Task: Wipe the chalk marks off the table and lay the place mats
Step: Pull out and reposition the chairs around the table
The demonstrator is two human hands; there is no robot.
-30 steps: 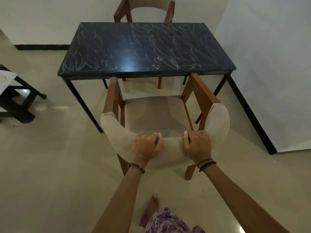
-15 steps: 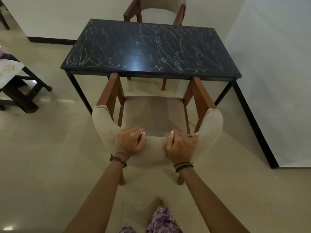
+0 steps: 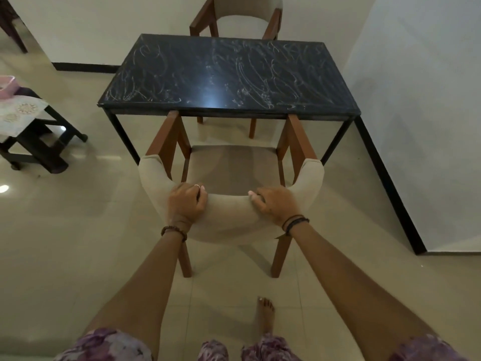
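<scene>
Head view: left hand (image 3: 186, 201) and right hand (image 3: 274, 205) both curled over the beige padded backrest of the wooden chair (image 3: 231, 212). Straight ahead beyond the seat, black rectangular table (image 3: 229, 74), scrawled with white chalk marks (image 3: 263, 74), long axis crosswise. Patterned pale place mat (image 3: 20, 112) far left on a dark stool (image 3: 39, 142), nearer the left hand.

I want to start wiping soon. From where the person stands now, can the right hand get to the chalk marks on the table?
Probably not yet. The right hand grips the chair back, and the chair stands between the person and the table with its chalk marks.
</scene>
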